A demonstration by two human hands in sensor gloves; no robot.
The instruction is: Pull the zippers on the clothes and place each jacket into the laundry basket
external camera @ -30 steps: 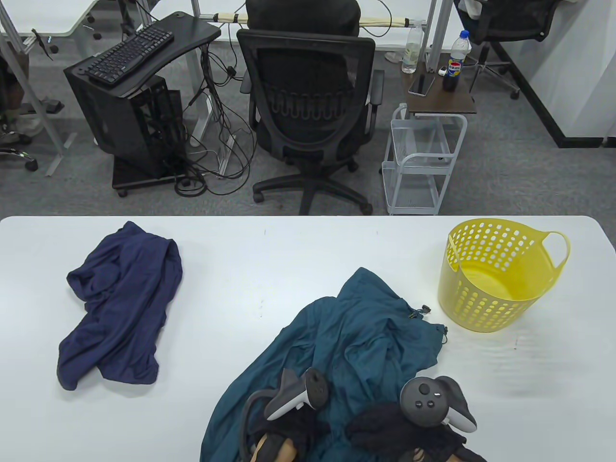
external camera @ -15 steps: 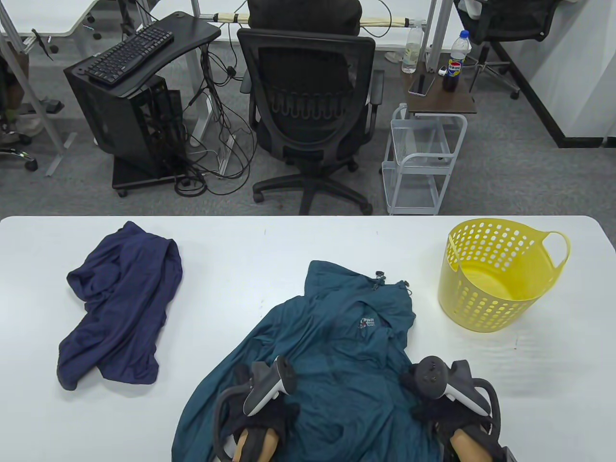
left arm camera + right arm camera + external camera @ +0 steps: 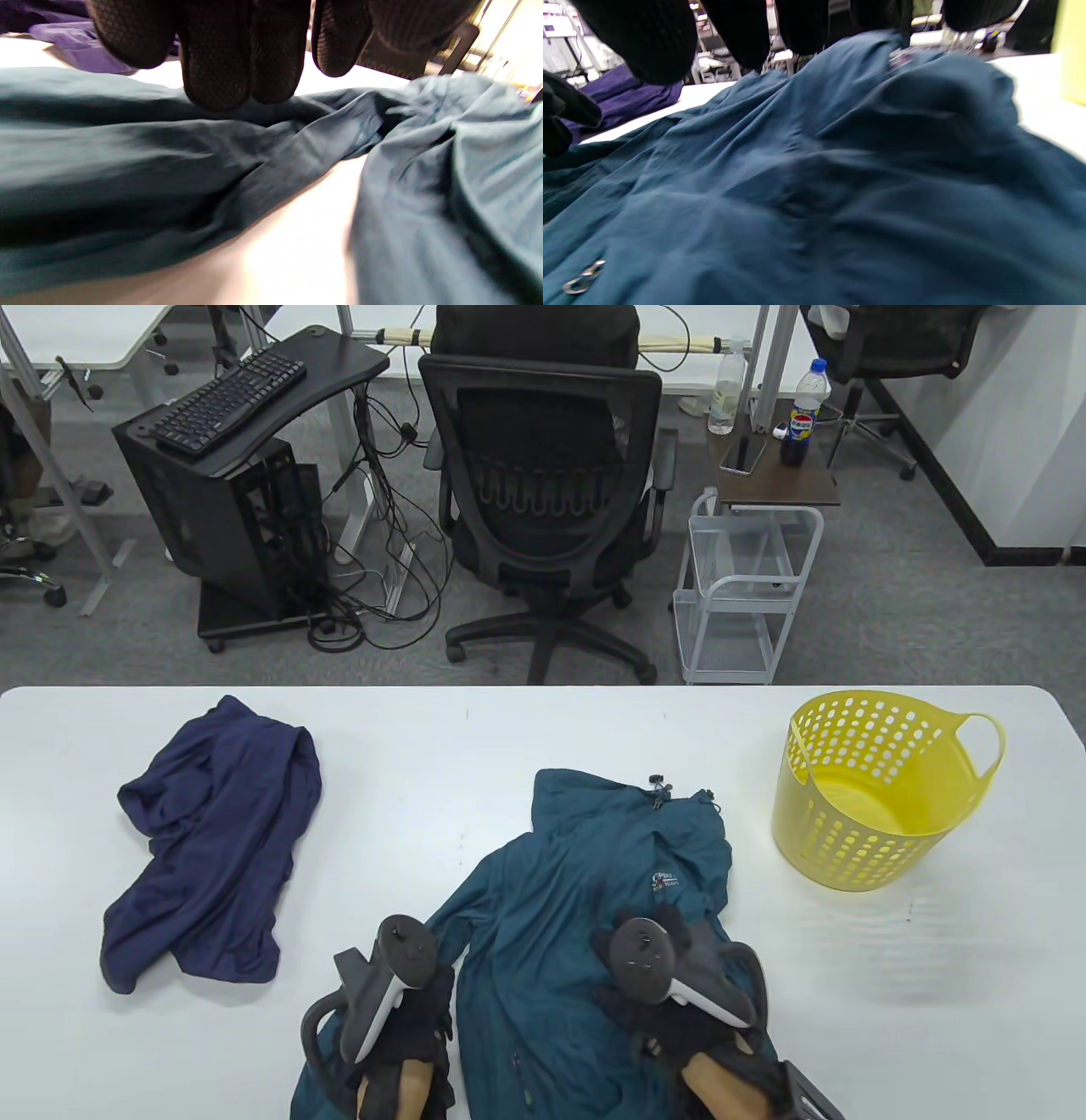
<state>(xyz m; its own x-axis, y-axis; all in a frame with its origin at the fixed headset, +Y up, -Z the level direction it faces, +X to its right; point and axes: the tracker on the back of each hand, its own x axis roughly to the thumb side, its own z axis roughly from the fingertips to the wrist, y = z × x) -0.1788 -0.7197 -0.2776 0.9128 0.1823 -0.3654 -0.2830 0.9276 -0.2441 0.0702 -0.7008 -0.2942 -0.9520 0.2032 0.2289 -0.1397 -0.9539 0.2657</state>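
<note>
A teal jacket (image 3: 585,891) lies front up on the white table (image 3: 475,746), collar away from me, small logo on the chest. My left hand (image 3: 416,1014) hovers at the jacket's left edge, over its sleeve; the left wrist view shows its fingers (image 3: 216,55) relaxed above the teal fabric (image 3: 127,169), holding nothing. My right hand (image 3: 670,918) rests over the jacket's right chest, its fingers (image 3: 649,38) loose above the cloth (image 3: 840,169). A metal zipper pull (image 3: 583,277) lies near my wrist. A crumpled navy jacket (image 3: 212,840) sits far left. The yellow laundry basket (image 3: 882,789) stands at right.
Beyond the table's far edge stand a black office chair (image 3: 543,500), a white wire cart (image 3: 738,594) and a computer stand with a keyboard (image 3: 229,390). Bare table lies between the two jackets and between the teal jacket and the basket.
The teal jacket went from a crumpled heap to lying spread front up. Both hands then let go of its lower part and shifted left, the right one onto the chest.
</note>
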